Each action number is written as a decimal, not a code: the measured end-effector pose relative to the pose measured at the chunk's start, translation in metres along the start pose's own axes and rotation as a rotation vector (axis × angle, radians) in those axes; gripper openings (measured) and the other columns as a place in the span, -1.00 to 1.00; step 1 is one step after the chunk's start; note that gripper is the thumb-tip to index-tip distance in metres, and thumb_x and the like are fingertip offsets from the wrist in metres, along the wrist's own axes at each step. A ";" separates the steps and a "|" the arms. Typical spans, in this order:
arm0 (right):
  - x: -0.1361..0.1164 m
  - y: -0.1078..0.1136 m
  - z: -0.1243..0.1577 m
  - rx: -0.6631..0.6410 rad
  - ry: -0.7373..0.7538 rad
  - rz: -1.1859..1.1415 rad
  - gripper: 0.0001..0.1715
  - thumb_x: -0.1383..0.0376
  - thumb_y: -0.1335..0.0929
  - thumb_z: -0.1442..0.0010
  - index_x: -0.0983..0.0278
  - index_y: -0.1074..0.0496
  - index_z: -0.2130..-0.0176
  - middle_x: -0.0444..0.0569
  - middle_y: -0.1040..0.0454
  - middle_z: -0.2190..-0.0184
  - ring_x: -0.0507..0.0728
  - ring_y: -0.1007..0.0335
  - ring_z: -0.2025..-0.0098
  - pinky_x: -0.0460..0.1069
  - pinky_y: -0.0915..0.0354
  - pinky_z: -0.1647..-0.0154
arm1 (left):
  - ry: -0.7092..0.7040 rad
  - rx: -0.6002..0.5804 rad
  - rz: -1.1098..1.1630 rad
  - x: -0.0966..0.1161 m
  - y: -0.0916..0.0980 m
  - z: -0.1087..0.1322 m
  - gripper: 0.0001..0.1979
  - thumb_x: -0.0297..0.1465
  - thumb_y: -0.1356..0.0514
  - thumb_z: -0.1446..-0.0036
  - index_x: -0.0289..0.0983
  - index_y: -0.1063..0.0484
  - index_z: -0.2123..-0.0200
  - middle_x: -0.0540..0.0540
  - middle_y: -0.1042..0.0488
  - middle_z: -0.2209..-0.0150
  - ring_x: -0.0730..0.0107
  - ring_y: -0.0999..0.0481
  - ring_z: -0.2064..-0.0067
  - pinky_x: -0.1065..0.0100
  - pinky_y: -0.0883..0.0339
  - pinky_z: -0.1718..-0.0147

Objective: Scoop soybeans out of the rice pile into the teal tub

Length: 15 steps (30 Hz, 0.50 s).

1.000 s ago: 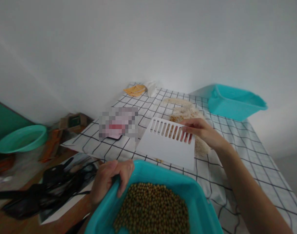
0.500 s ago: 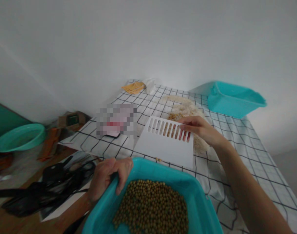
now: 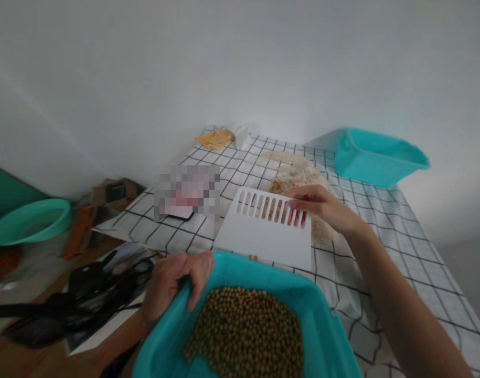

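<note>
My left hand (image 3: 180, 275) is closed over the far left corner of a turquoise plastic bin (image 3: 322, 304). Inside lie many small round brownish-green balls (image 3: 247, 331), which look like dried beans or peas. In my right hand (image 3: 314, 202) is the upper right edge of a white slotted plastic board (image 3: 267, 239), with some fingers behind it, seen through the slots. The board leans at a tilt, its lower edge close to the bin's far rim. A few yellowish bits (image 3: 254, 257) sit by that lower edge. Behind the board spreads a heap of pale, grainy material (image 3: 298, 176).
A checked cloth (image 3: 365, 210) covers the table. Another turquoise bin (image 3: 365, 165) stands at the back right, and a yellow cloth (image 3: 215, 139) lies at the far end. On the left are a phone-like object (image 3: 180, 211), a black bag (image 3: 86, 299) and a green basin (image 3: 31, 223).
The view has shifted very slightly. Both hands keep their places on the bin and the board.
</note>
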State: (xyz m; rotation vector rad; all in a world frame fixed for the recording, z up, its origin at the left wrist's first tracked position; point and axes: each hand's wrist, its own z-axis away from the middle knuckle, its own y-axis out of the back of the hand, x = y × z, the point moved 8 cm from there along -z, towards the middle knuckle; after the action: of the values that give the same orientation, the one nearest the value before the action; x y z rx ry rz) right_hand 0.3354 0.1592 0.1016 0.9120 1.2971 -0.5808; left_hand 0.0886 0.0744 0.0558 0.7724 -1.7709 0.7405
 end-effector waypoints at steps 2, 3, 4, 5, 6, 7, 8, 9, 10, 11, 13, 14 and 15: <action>0.000 -0.001 0.000 -0.014 0.005 0.001 -0.69 0.12 -0.43 -0.34 0.31 -0.68 0.19 -0.05 -0.61 0.43 0.02 -0.48 0.46 -0.08 -0.38 0.43 | -0.003 -0.003 -0.003 0.000 0.000 0.000 -0.28 -0.13 0.13 -0.57 -0.20 -0.55 0.57 -0.07 -0.42 0.63 0.24 -0.37 0.48 0.19 -0.33 0.24; 0.000 -0.002 0.000 -0.019 0.007 0.002 -0.69 0.12 -0.43 -0.35 0.31 -0.68 0.20 -0.05 -0.61 0.42 0.02 -0.49 0.45 -0.08 -0.39 0.42 | -0.004 -0.003 -0.005 -0.001 0.000 0.000 -0.28 -0.13 0.13 -0.57 -0.20 -0.55 0.57 -0.07 -0.42 0.63 0.24 -0.37 0.48 0.19 -0.33 0.23; 0.000 -0.003 -0.001 -0.022 0.008 0.001 -0.69 0.13 -0.43 -0.35 0.31 -0.68 0.21 -0.04 -0.61 0.42 0.02 -0.49 0.45 -0.08 -0.39 0.42 | -0.005 -0.002 -0.009 -0.001 0.001 0.000 -0.27 -0.13 0.13 -0.57 -0.20 -0.55 0.57 -0.08 -0.42 0.63 0.24 -0.38 0.48 0.19 -0.33 0.23; 0.000 -0.004 -0.001 -0.023 0.007 -0.001 -0.69 0.13 -0.43 -0.34 0.30 -0.67 0.23 -0.04 -0.62 0.41 0.02 -0.50 0.45 -0.09 -0.39 0.43 | -0.005 0.000 -0.013 0.000 0.001 0.000 -0.27 -0.12 0.13 -0.57 -0.20 -0.55 0.57 -0.08 -0.43 0.63 0.23 -0.38 0.48 0.18 -0.34 0.22; -0.001 -0.004 -0.001 -0.022 0.006 -0.004 -0.69 0.12 -0.44 -0.34 0.30 -0.67 0.24 -0.04 -0.62 0.42 0.02 -0.50 0.45 -0.09 -0.39 0.43 | -0.007 0.004 -0.017 0.000 0.001 0.000 -0.27 -0.12 0.13 -0.57 -0.20 -0.55 0.57 -0.09 -0.43 0.63 0.22 -0.39 0.49 0.17 -0.34 0.23; -0.001 -0.004 0.000 -0.019 0.006 -0.009 -0.69 0.12 -0.44 -0.33 0.30 -0.67 0.25 -0.05 -0.62 0.42 0.02 -0.50 0.46 -0.10 -0.39 0.44 | -0.007 0.007 -0.022 0.000 0.001 0.000 -0.26 -0.12 0.13 -0.57 -0.20 -0.55 0.58 -0.09 -0.42 0.64 0.22 -0.39 0.49 0.16 -0.34 0.22; -0.002 -0.004 0.000 -0.014 0.005 -0.014 -0.69 0.11 -0.45 -0.32 0.29 -0.67 0.25 -0.05 -0.63 0.43 0.01 -0.49 0.47 -0.10 -0.39 0.45 | -0.007 0.007 -0.028 0.001 0.001 -0.001 -0.26 -0.12 0.13 -0.57 -0.20 -0.54 0.59 -0.09 -0.41 0.65 0.22 -0.38 0.50 0.16 -0.34 0.23; -0.003 -0.004 0.000 -0.005 0.004 -0.019 -0.70 0.11 -0.45 -0.31 0.29 -0.67 0.25 -0.06 -0.63 0.44 0.01 -0.49 0.47 -0.10 -0.39 0.45 | -0.007 0.004 -0.033 0.001 0.001 -0.001 -0.26 -0.11 0.13 -0.57 -0.20 -0.53 0.60 -0.09 -0.41 0.66 0.23 -0.38 0.51 0.16 -0.34 0.23; -0.004 -0.003 0.001 0.005 0.002 -0.023 -0.70 0.11 -0.45 -0.30 0.29 -0.68 0.25 -0.07 -0.63 0.45 0.01 -0.49 0.48 -0.10 -0.39 0.46 | -0.008 0.002 -0.036 0.002 0.001 -0.001 -0.26 -0.12 0.13 -0.57 -0.21 -0.53 0.60 -0.08 -0.40 0.66 0.23 -0.38 0.51 0.17 -0.34 0.24; -0.005 -0.002 0.002 0.019 -0.002 -0.026 -0.71 0.12 -0.46 -0.30 0.28 -0.68 0.26 -0.07 -0.62 0.46 0.01 -0.48 0.50 -0.10 -0.39 0.47 | -0.008 -0.002 -0.036 0.002 0.000 -0.002 -0.26 -0.12 0.13 -0.57 -0.21 -0.53 0.60 -0.08 -0.41 0.66 0.24 -0.37 0.52 0.17 -0.34 0.25; -0.005 0.002 0.003 0.052 -0.014 -0.026 -0.73 0.13 -0.46 -0.28 0.27 -0.68 0.26 -0.08 -0.62 0.48 0.01 -0.46 0.52 -0.09 -0.38 0.49 | -0.009 -0.007 -0.032 0.003 -0.001 -0.003 -0.26 -0.11 0.12 -0.57 -0.21 -0.54 0.60 -0.09 -0.42 0.65 0.24 -0.38 0.52 0.17 -0.34 0.26; -0.005 0.003 0.003 0.066 -0.019 -0.024 -0.74 0.14 -0.47 -0.27 0.27 -0.68 0.26 -0.08 -0.62 0.48 0.01 -0.46 0.52 -0.08 -0.38 0.49 | -0.013 -0.003 -0.027 0.003 0.000 -0.003 -0.26 -0.11 0.12 -0.57 -0.21 -0.54 0.60 -0.10 -0.43 0.65 0.23 -0.38 0.52 0.16 -0.34 0.26; -0.005 0.004 0.004 0.076 -0.023 -0.020 -0.74 0.14 -0.47 -0.26 0.28 -0.68 0.26 -0.08 -0.62 0.48 0.02 -0.46 0.52 -0.08 -0.38 0.49 | -0.016 0.000 -0.024 0.003 0.000 -0.004 -0.26 -0.11 0.11 -0.56 -0.21 -0.55 0.60 -0.10 -0.43 0.66 0.23 -0.38 0.53 0.16 -0.35 0.26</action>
State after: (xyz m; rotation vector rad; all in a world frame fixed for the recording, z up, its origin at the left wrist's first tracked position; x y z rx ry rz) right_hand 0.3399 0.1579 0.1075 0.9533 1.2724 -0.6586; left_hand 0.0902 0.0765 0.0597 0.8005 -1.7728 0.7199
